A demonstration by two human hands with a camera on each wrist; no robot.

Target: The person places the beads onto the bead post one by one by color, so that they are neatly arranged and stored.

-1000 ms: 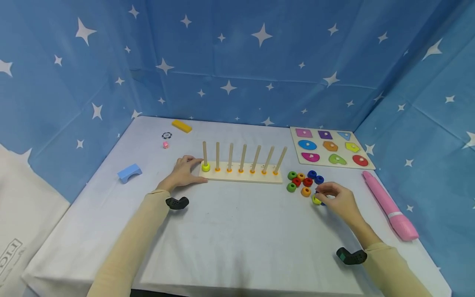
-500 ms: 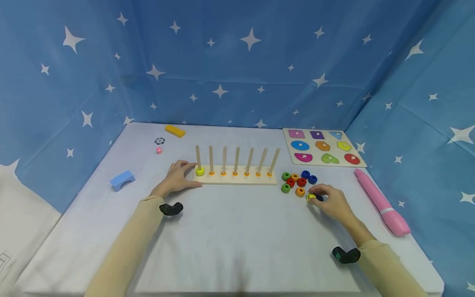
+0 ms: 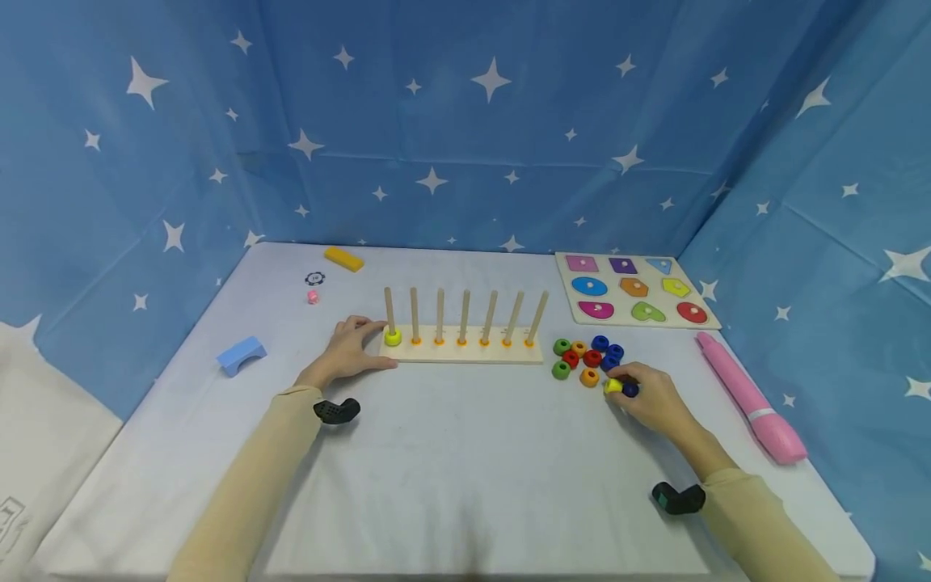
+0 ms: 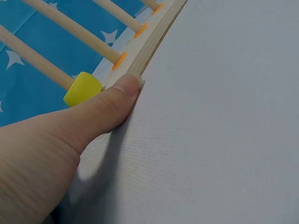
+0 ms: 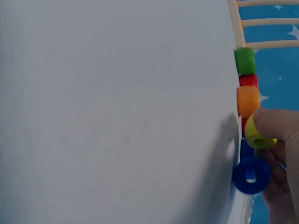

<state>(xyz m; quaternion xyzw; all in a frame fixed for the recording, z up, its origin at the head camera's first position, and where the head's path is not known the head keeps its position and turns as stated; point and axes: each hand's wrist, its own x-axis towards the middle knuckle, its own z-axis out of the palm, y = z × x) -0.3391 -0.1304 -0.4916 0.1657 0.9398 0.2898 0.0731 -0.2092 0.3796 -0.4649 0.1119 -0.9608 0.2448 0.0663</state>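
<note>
My left hand point(image 3: 347, 349) holds the left end of a wooden peg board point(image 3: 480, 354), thumb along the front edge and fingers at the back. A yellow bead point(image 4: 83, 88) sits at the foot of the leftmost peg; the other pegs are bare. My right hand point(image 3: 652, 398) pinches another yellow bead point(image 5: 257, 133) between thumb and finger, its hole showing in the right wrist view. A dark blue bead point(image 5: 252, 175) is turned with its hole sideways, right at the fingers under the yellow one. Several blue beads point(image 3: 600, 343) are close beyond that hand.
Green point(image 3: 561, 369), red point(image 3: 592, 358) and orange beads point(image 3: 589, 377) lie right of the board. Behind them is a shape puzzle point(image 3: 607, 318); a pink folded umbrella-like object point(image 3: 752, 404) lies far right. Left are a blue arch block point(image 3: 242, 356), yellow block point(image 3: 343, 259), chip point(image 3: 315, 278) and small pink piece point(image 3: 313, 297).
The head view has shifted, moving the scene slightly left. The right hand has turned the yellow bead a little, and another blue bead now shows beside the fingers. The left hand stays on the board.
</note>
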